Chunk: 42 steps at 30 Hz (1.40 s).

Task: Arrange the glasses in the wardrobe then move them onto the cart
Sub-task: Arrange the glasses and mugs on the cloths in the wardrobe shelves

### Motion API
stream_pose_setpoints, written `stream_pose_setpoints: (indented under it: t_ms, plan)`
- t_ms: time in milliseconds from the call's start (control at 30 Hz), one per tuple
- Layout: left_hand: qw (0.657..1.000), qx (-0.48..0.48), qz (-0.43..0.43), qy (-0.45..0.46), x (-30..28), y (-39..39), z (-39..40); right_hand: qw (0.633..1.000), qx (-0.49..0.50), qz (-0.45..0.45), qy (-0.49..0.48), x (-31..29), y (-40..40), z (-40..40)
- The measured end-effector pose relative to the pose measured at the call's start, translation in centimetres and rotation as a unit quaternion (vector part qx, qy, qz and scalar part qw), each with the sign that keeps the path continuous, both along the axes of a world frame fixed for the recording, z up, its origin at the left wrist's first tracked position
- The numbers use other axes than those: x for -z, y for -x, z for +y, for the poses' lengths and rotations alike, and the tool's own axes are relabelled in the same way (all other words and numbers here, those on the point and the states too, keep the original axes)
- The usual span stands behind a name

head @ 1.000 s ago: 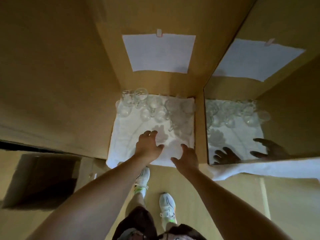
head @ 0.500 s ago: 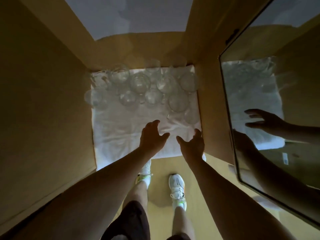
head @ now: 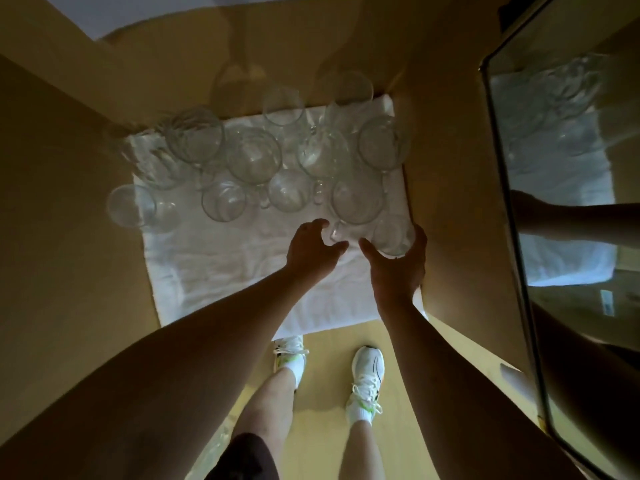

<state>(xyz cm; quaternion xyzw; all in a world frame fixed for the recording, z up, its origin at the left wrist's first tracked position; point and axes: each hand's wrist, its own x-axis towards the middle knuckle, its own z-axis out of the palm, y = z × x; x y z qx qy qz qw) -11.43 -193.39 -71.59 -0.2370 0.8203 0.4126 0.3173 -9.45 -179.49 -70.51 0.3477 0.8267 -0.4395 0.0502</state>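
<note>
Both hands are reaching into the wardrobe (head: pixel 79 209) near the centre of the frame, over a white cloth (head: pixel 242 271) that is covering its shelf. The right hand (head: pixel 398 268) is curling thumb and fingers around a small clear glass (head: pixel 393 235) at the cloth's right edge, just beside the wardrobe's side wall; whether it is already gripping firmly is hard to tell. The left hand (head: pixel 310 249) is hovering with loosely curled fingers, holding nothing, its fingertips close to the base of a larger glass (head: pixel 356 202). The remaining glasses (head: pixel 252 157) are standing crowded together across the upper part of the cloth. At the right edge of the frame a mirror (head: pixel 568 188) is reflecting the cloth and an arm. White sneakers (head: pixel 367 372) are showing at the bottom on a wooden floor (head: pixel 408 427).
</note>
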Motion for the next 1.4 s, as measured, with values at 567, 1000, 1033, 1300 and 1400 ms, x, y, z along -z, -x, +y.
stream_pose_setpoints:
  t_ms: [567, 1000, 1033, 1300, 1400]
  plan:
    - [0.993, -0.084, -0.044, -0.074, -3.1, -2.7, 0.3, 1.000, -0.014, -0.022, -0.017, -3.5, -4.4, 0.8]
    - [0.991, -0.129, -0.042, -0.021, -12.5, -10.7, -2.2, 0.992, -0.124, -0.007, 0.026, -10.5, -8.6, 0.4]
    - [0.989, -0.143, -0.030, -0.016, -13.6, -11.4, -2.3, 0.990, -0.138, -0.002, 0.030, -11.4, -8.8, 0.4]
    - [0.944, -0.322, 0.070, -0.024, -24.7, -17.1, -3.1, 0.961, -0.260, 0.066, 0.070, -21.1, -11.2, 1.2]
    - [0.917, -0.380, 0.111, -0.044, -29.0, -18.6, -2.8, 0.947, -0.297, 0.090, 0.087, -25.8, -11.8, 1.4]
